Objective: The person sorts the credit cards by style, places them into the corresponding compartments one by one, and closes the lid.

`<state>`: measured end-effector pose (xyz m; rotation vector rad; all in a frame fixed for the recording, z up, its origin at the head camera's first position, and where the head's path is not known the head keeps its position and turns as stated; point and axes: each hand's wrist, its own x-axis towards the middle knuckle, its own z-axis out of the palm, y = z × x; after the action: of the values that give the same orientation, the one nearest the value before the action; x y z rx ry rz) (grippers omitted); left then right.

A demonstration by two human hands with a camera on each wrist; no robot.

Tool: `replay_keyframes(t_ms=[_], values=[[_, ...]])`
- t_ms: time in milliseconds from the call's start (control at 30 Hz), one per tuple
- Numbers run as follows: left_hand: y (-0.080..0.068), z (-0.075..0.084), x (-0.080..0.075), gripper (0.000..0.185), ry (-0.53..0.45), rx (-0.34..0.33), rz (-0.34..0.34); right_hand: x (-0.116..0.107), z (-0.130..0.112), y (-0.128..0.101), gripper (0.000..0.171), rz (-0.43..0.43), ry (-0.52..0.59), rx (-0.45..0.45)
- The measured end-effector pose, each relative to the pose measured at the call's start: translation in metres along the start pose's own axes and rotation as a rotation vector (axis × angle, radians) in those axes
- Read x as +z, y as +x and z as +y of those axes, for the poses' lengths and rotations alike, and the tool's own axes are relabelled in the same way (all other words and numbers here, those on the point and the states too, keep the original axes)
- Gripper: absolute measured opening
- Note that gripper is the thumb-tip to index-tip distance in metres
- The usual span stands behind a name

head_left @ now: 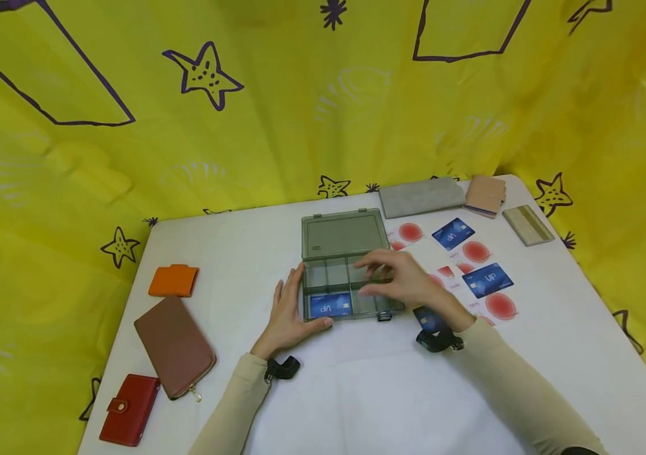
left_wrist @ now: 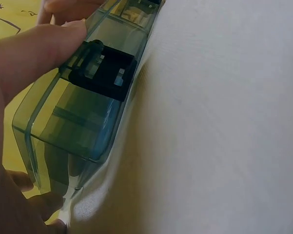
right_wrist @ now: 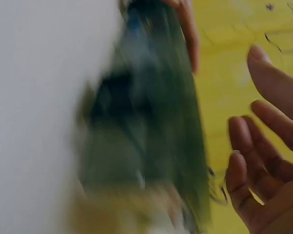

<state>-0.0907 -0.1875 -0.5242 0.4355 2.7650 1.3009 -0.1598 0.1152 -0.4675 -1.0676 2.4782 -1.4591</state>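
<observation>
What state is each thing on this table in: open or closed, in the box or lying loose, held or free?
Plastic box: lid open, one blue card inside.
Left hand: steadying the box's left end.
Right hand: fingers relaxed above the compartments, holding nothing.
Brown zip wallet: closed.
Red wallet: snapped closed.
Orange wallet: closed.

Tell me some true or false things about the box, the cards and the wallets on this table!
1. The clear compartment box has its lid open. True.
2. A blue card lies in a front compartment of the box. True.
3. The right hand holds a blue card. False: it hovers over the box with relaxed fingers and nothing in them.
4. The left hand rests against the box's left side. True.
5. The orange wallet lies on top of the brown zip wallet. False: they lie apart on the white table.
6. The red wallet is inside the box. False: it lies at the table's near left corner.
</observation>
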Motion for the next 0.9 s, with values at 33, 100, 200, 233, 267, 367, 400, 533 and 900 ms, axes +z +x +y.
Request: replay_keyframes(t_ms=[33,100,200,233,267,367,400,533,900], values=[[-0.001,0.0,0.0,0.131,-0.003,0.003,0.005,-0.011,0.004,-0.001,0.047,0.04,0.002,-0.004],[-0.002,0.0,0.0,0.13,-0.018,0.007,0.019,-0.035,0.013,-0.003,0.044,0.091,-0.041,0.029],[-0.005,0.0,0.0,0.13,-0.033,0.006,0.031,-0.073,0.029,-0.009,0.046,0.101,-0.142,0.113],[-0.006,0.0,0.0,0.13,-0.035,0.007,0.037,-0.085,0.035,-0.011,0.046,0.098,-0.176,0.136],[-0.006,0.0,0.0,0.13,-0.035,0.003,0.039,-0.095,0.042,-0.013,0.046,0.093,-0.204,0.161],[-0.007,0.0,0.001,0.129,-0.028,-0.006,0.037,-0.121,0.06,-0.021,0.046,0.095,-0.246,0.246],[-0.007,0.0,0.001,0.129,-0.027,-0.007,0.036,-0.128,0.065,-0.024,0.048,0.094,-0.258,0.293],[-0.006,0.001,0.001,0.129,-0.024,-0.02,0.019,-0.144,0.079,-0.035,0.062,0.073,-0.312,0.501],[-0.001,0.002,0.0,0.128,-0.013,-0.008,0.01,-0.137,0.093,-0.039,0.083,0.088,-0.426,0.703]])
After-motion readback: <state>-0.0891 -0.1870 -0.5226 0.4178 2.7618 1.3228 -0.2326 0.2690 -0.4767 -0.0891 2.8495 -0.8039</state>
